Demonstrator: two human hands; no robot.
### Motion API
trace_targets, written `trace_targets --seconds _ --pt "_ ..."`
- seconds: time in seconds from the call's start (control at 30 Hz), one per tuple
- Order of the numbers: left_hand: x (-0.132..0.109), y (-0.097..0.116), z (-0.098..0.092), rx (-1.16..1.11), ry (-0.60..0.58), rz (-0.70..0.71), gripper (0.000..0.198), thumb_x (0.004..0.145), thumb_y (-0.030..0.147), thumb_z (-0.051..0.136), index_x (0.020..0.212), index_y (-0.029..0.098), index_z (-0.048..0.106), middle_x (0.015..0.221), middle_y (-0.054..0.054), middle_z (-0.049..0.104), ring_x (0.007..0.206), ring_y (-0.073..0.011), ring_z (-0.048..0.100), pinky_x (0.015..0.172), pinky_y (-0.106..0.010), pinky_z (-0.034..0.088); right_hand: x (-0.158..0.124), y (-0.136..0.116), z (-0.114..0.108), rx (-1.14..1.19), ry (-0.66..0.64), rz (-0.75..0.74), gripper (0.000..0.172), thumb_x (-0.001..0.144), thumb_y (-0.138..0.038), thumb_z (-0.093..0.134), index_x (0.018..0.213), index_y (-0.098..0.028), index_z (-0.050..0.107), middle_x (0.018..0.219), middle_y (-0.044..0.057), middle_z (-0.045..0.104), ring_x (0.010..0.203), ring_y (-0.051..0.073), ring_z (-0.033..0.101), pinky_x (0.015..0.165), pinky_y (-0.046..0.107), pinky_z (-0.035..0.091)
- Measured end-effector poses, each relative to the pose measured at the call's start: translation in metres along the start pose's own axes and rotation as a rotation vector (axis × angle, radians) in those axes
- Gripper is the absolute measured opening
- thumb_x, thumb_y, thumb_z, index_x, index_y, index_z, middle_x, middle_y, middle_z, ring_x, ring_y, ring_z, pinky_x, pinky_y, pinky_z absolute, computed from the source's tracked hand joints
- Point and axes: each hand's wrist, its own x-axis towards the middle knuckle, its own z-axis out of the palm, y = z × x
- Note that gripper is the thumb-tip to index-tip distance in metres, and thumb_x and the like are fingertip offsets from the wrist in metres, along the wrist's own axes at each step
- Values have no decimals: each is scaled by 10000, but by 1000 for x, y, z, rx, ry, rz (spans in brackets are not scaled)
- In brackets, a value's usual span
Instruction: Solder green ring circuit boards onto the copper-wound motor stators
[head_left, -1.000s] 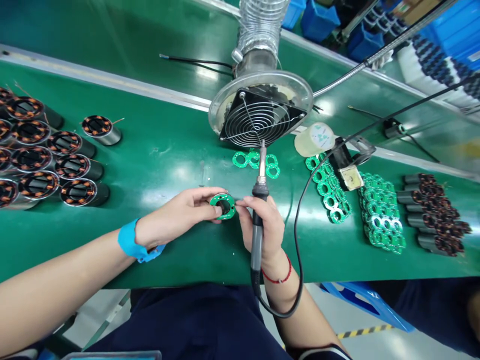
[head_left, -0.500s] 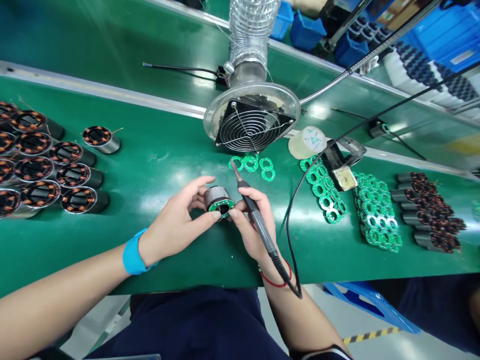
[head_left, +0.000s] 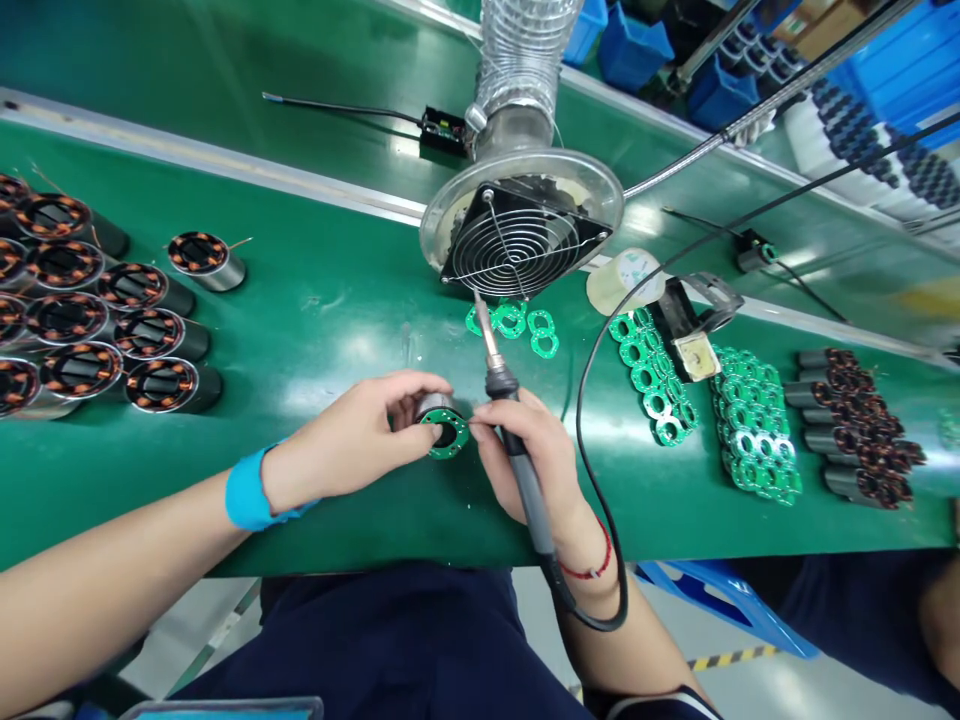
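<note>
My left hand [head_left: 375,428] is closed around a motor stator [head_left: 433,402], its thumb resting on the green ring-shaped circuit board [head_left: 451,440] at the stator's near end. In my right hand [head_left: 534,450] a soldering iron [head_left: 525,470] is held between palm and fingers, its tip pointing up and away towards the fan. The thumb and forefinger of that hand pinch close to the right edge of the board; a thin wire seems to be between them, too small to be sure.
A fume fan [head_left: 514,245] hangs ahead, with loose green boards [head_left: 543,333] below it. Rows of stators [head_left: 79,310] stand at left, one stator [head_left: 206,262] apart. Stacked boards [head_left: 754,425], a soldering stand [head_left: 694,330] and more stators [head_left: 855,430] lie at right. The iron's cable [head_left: 581,400] loops nearby.
The stator has turned so its board faces me more. My right hand has moved slightly right and drawn away from the board, the iron now more upright. The head view has shifted a little.
</note>
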Motion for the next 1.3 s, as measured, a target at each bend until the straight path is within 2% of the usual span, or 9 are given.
trace_targets --seconds 0.17,0.27,0.37,0.5,0.63,0.77,1.03,1.17,1.3 --pt "-6 -7 2 782 396 711 273 932 112 531 1187 148 621 995 -96 712 851 -214 641 790 -364 538 0 -6 6 364 -24 362 309 885 -90 555 1118 -293 553 791 -49 611 661 117 578 656 270 485" --pt "-10 -6 3 831 501 812 290 930 98 570 1213 156 584 1023 -101 712 909 -216 648 837 -359 547 -1 -10 13 809 63 666 298 868 -197 650 1122 -300 532 725 -82 578 623 103 582 639 254 510" --pt "-13 -2 4 610 479 652 287 924 117 570 1210 139 580 1014 -100 700 913 -199 639 811 -330 546 -2 -11 17 958 91 757 338 839 -313 732 1120 -302 545 709 -88 580 601 108 596 630 269 541" --pt "-10 5 6 139 272 184 323 890 259 618 1197 158 615 935 -47 675 804 -168 613 733 -310 533 -8 -8 16 670 115 663 332 882 -331 708 1176 -312 557 742 -70 608 657 126 618 700 302 563" --pt "-2 7 7 -395 5 -150 364 832 364 654 1140 171 631 954 -40 696 844 -176 635 773 -318 533 -14 -7 8 472 49 407 557 874 -280 718 1351 -323 433 1270 50 672 1153 199 662 996 403 548" --pt "-1 5 6 -640 -106 -252 309 814 351 683 1070 190 623 1014 -33 686 931 -179 638 801 -297 511 -13 -12 7 446 -139 226 619 885 -201 692 1409 -322 387 1390 79 613 1303 223 604 1099 444 502" --pt "-1 9 6 -868 -204 -380 337 804 345 717 1080 172 633 1006 -37 666 907 -166 635 851 -312 523 -14 -7 17 161 77 159 548 883 -354 731 1355 -318 455 1197 67 685 1046 240 685 886 433 591" --pt "2 8 3 -774 -239 -357 354 803 373 696 1083 162 641 958 -37 676 832 -168 649 793 -321 538 -13 -7 7 208 155 221 318 967 -223 597 1259 -315 513 1050 14 727 947 182 723 870 376 590" --pt "-2 7 5 -363 -136 -232 407 810 391 645 1156 177 623 950 -46 678 846 -203 635 767 -348 531 -6 -5 2 19 136 107 328 911 -89 601 1159 -298 556 901 -17 717 742 157 655 752 336 557"
